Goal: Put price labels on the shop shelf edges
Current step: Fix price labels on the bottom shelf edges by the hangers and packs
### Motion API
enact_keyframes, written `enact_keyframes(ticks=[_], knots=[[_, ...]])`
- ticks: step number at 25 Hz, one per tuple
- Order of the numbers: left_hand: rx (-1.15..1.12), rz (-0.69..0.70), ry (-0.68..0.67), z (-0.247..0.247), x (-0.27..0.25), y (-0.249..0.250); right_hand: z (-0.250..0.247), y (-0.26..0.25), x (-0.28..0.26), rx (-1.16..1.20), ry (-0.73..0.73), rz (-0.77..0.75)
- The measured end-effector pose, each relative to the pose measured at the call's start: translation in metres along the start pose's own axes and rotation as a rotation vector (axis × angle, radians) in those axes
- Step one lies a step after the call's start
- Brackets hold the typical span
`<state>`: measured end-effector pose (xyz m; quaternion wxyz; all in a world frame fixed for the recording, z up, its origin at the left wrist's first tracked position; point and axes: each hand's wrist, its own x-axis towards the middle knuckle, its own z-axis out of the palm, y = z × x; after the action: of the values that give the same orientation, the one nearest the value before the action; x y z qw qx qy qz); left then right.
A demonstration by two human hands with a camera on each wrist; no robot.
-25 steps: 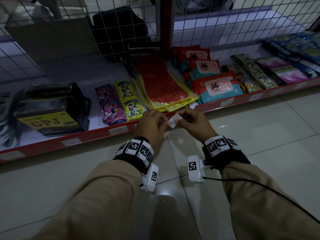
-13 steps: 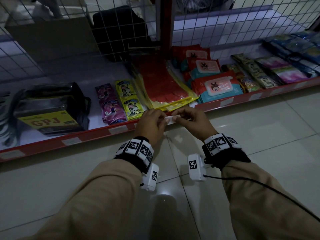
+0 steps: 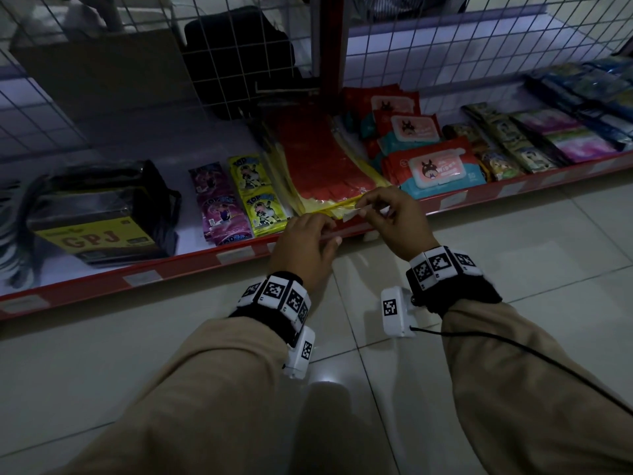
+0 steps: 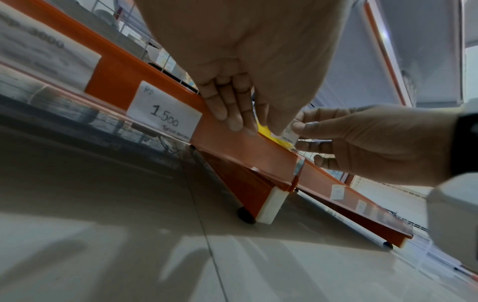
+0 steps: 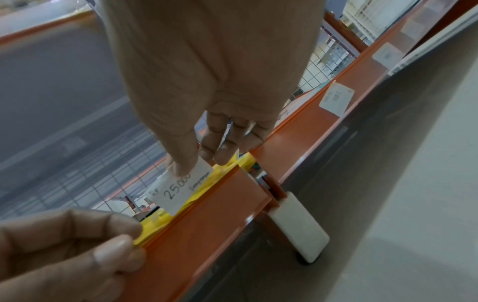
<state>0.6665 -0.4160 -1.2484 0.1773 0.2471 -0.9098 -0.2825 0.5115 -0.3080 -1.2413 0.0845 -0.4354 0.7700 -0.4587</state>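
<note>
A small white price label [image 3: 352,214] [image 4: 289,132] reading "25.000" [image 5: 178,192] is pinched between thumb and fingers of my right hand [image 3: 368,209] [image 4: 297,130] [image 5: 196,163]. It hangs just above the top lip of the red shelf edge strip [image 3: 191,265] [image 4: 258,151] [image 5: 207,214], in front of a yellow packet. My left hand [image 3: 322,231] [image 4: 248,126] [image 5: 121,247] is just left of it, fingers curled over the strip and holding it. A label marked "1.500" [image 4: 165,116] sits in the strip further left.
The low shelf holds a black GPJ pack [image 3: 96,214], snack sachets [image 3: 257,200], red and yellow packets [image 3: 325,166] and wipes [image 3: 435,166]. Wire mesh [image 3: 445,46] backs it. More labels [image 5: 336,98] sit in the strip to the right. Tiled floor [image 3: 513,269] lies in front; a white shelf foot [image 4: 271,202] stands below.
Both hands have moved forward from above the floor to the shelf edge. My left hand let go of the label and took hold of the strip; the right hand still carries the label.
</note>
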Motion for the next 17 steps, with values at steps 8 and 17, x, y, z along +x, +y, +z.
enact_keyframes(ticks=[8,17], knots=[[0.139,0.046,0.001,0.006,-0.001,0.003,0.005,0.007,-0.005,-0.200,-0.055,-0.008],[0.276,0.059,0.017,0.013,0.000,0.007,0.003,0.004,-0.014,-0.330,0.024,-0.130]])
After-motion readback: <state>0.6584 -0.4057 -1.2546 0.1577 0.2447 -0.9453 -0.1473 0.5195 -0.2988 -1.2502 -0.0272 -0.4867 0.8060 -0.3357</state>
